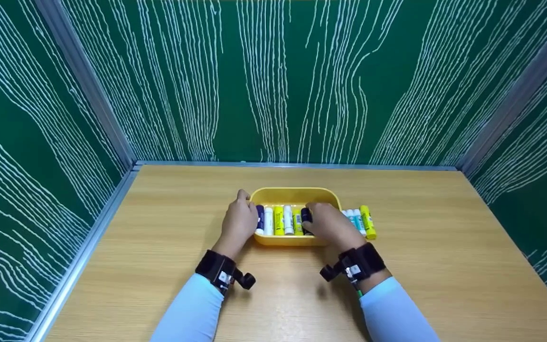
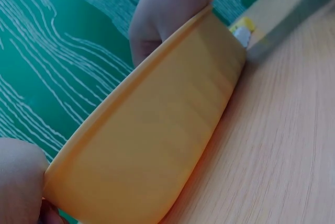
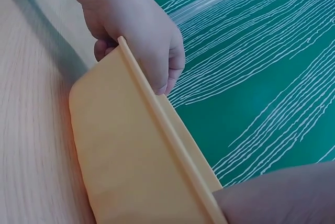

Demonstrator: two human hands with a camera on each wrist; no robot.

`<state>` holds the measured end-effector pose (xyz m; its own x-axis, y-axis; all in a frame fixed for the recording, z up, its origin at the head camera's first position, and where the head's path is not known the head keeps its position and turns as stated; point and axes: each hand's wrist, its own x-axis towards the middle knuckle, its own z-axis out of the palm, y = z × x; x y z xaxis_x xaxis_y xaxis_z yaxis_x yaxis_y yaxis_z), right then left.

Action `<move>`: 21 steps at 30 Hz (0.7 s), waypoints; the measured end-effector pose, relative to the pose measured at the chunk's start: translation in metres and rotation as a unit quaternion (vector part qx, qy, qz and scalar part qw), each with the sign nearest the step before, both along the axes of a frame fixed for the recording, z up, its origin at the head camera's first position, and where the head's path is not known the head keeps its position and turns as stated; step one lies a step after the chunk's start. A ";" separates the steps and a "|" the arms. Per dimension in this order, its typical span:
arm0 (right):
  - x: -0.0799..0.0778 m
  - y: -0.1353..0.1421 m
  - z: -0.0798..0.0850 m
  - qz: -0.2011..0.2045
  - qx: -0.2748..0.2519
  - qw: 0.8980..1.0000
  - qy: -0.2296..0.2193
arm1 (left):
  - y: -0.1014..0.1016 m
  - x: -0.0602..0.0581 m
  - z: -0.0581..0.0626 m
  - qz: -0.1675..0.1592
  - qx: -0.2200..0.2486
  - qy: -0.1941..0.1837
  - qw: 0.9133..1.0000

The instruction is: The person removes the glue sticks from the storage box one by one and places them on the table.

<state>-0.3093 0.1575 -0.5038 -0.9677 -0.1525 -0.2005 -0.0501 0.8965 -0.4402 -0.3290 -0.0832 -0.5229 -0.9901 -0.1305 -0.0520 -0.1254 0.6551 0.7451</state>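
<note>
One yellow tray (image 1: 297, 241) sits on the table (image 1: 183, 199), midway between its left and right edges and set toward the back edge. Six sticks show inside in a row, each pointing front to back. Counted from the tray's left end, they are one purple stick (image 1: 260, 219), one white stick (image 1: 268, 221), one yellow stick (image 1: 279, 220), a second white, a second yellow, and one dark stick (image 1: 306, 219).

The left hand (image 1: 240, 218) grips the tray's left end, its fingers curled over the rim. The right hand (image 1: 330, 222) reaches over the tray's right end and pinches the dark stick between thumb and fingers; the wrist views hide those fingertips behind the tray wall.

Outside the tray, just past its right end, one more yellow stick (image 1: 368, 222) lies on the table, with at least three teal-and-white sticks (image 1: 358, 221) to its left; the hand partly covers these, so their full count cannot be told. Two light-blue sleeves (image 1: 190, 308) and two black wrist straps (image 1: 215, 268) show below the hands.
</note>
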 end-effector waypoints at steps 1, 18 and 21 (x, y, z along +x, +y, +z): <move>0.000 0.000 0.000 0.003 0.004 1.000 -0.001 | 0.000 0.000 0.000 0.001 0.002 -0.003 1.000; -0.002 -0.001 -0.002 0.006 0.015 1.000 -0.005 | 0.000 0.001 0.000 0.004 0.009 -0.015 1.000; -0.002 0.001 -0.002 -0.002 -0.007 1.000 -0.009 | 0.000 0.000 0.000 0.001 0.000 -0.008 1.000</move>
